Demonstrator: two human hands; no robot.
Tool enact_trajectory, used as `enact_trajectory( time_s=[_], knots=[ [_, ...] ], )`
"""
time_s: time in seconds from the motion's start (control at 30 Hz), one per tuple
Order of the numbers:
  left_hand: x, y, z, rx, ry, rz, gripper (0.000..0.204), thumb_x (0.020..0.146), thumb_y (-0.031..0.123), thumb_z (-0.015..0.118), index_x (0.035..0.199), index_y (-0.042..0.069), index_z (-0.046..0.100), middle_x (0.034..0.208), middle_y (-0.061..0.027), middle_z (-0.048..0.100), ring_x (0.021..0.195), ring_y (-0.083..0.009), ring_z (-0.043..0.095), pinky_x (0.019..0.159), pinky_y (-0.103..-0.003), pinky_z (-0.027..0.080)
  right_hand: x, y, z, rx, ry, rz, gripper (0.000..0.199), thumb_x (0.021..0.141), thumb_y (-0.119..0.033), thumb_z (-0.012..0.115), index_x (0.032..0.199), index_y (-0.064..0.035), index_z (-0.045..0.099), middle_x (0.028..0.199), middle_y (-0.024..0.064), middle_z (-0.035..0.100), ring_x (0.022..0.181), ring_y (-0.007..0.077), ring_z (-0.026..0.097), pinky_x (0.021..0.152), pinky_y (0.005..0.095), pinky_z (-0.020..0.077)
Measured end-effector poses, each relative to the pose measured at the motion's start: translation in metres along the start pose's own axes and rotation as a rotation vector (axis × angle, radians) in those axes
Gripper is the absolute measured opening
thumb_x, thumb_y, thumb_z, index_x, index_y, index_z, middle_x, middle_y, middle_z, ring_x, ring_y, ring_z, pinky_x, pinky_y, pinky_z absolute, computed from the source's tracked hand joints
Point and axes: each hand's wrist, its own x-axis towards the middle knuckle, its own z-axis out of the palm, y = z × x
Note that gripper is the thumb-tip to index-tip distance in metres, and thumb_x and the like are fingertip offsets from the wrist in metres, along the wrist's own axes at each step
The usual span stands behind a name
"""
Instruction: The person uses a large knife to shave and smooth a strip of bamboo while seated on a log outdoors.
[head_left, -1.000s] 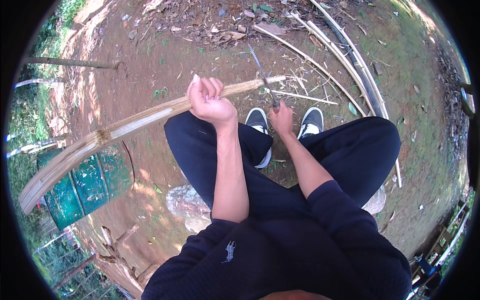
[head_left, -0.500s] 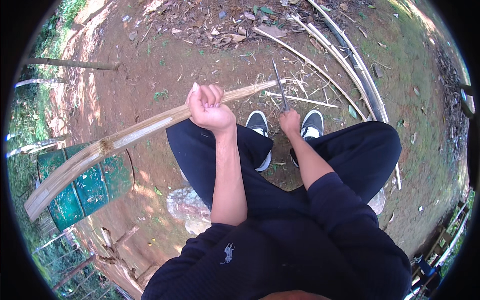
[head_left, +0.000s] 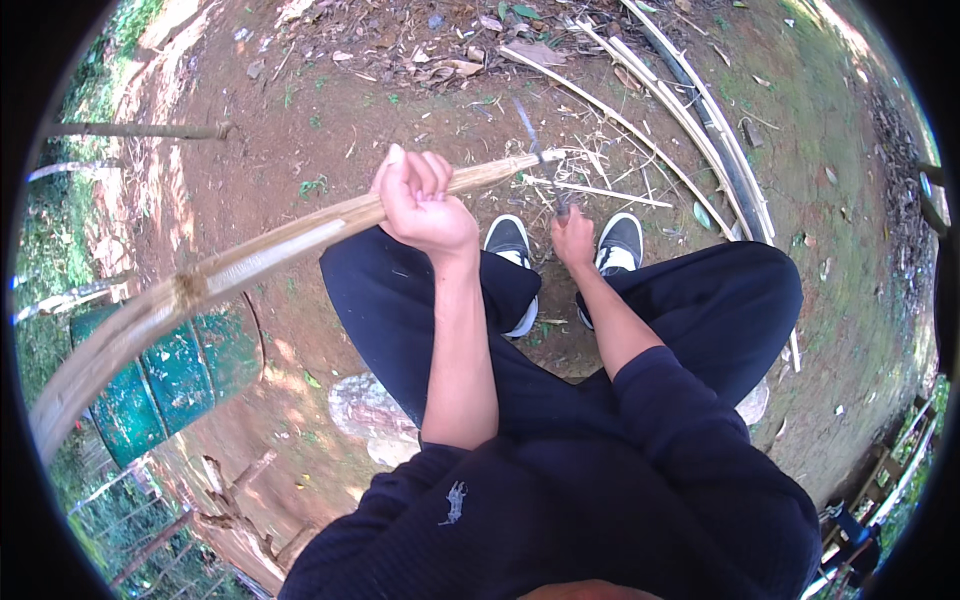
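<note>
My left hand (head_left: 430,205) is closed around a long split bamboo pole (head_left: 270,245), palm side turned up. The pole has a dark node ring and slants from the far left, over my left thigh, to a thin tip beyond my shoes. In my right hand (head_left: 573,238) is the dark handle of a long knife (head_left: 530,130). Its narrow blade, smeared by motion, points away and slightly left, crossing the pole close to its tip. Whether the edge bites into the bamboo I cannot tell.
Pale shavings (head_left: 600,165) litter the dirt past my shoes (head_left: 620,240). Several long bamboo strips (head_left: 690,130) and a dark pole lie at the far right. To the left a green metal drum (head_left: 180,375) lies on its side. A log (head_left: 375,410) shows beneath me.
The knife and my right hand have shifted slightly left, and the blade leans further left. The bamboo pole has slid a little leftward, its left end now lower in view.
</note>
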Motion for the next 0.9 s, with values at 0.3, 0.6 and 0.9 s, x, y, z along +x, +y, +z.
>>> enact_trajectory(
  time_s=[0.3,0.6,0.9],
  knots=[
    [0.012,-0.001,-0.016,-0.049,0.012,-0.003,0.041,0.101,0.017,0.038,0.062,0.014,0.024,0.052,0.0032,0.02,0.045,-0.0083,0.018,0.046,-0.028,0.019,0.011,0.01,-0.008,0.05,-0.068,0.061,0.026,0.085,-0.018,0.061,0.099,0.0039,0.064,0.088,0.0285,0.068,0.089,0.0438,0.067,0.079,0.0506,0.0537],
    [0.013,-0.002,-0.02,-0.076,0.066,-0.019,0.043,0.1,0.017,0.039,0.06,0.015,0.023,0.051,0.0029,0.019,0.043,-0.0092,0.018,0.046,-0.028,0.019,0.018,0.019,-0.015,-0.06,-0.092,0.096,0.024,0.087,-0.016,0.058,0.093,0.0065,0.065,0.089,0.0303,0.067,0.089,0.0457,0.067,0.08,0.0516,0.0541],
    [0.012,0.0,-0.015,-0.052,0.096,-0.007,0.044,0.1,0.02,0.04,0.059,0.016,0.024,0.049,0.0031,0.02,0.043,-0.0104,0.015,0.046,-0.029,0.017,0.023,0.022,-0.014,-0.14,-0.127,0.188,0.025,0.088,-0.018,0.058,0.097,0.0038,0.065,0.092,0.0294,0.067,0.092,0.0435,0.067,0.08,0.0505,0.0537]
  ],
)
